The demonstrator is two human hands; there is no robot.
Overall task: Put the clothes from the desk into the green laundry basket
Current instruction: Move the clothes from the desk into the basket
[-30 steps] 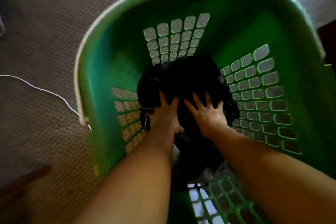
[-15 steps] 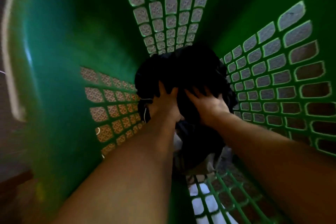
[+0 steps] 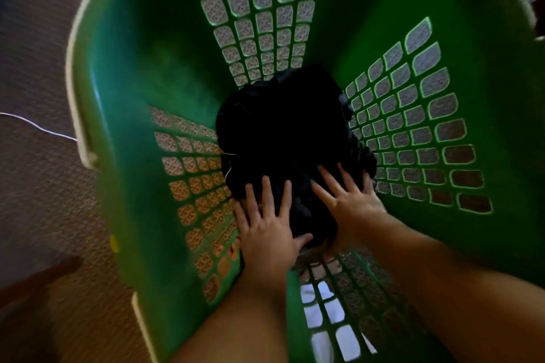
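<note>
Two hands are easing off the load. Far left, a white cord [image 3: 35, 124] lies on the carpet [image 3: 35, 209] and runs up to the green laundry basket [image 3: 132, 82]. Our left hand [image 3: 267, 233], fingers straight and spread, rests flat on the near edge of the dark clothes [image 3: 283, 127], which sit bunched at the basket's bottom. Our right hand [image 3: 351, 203] lies likewise spread just right of it. Half a second ago both dug deeper into the bundle with fingers bent; now they have drawn nearer and flattened. We judge this batch delivered. The desk is out of view, so we cannot tell what remains.
</note>
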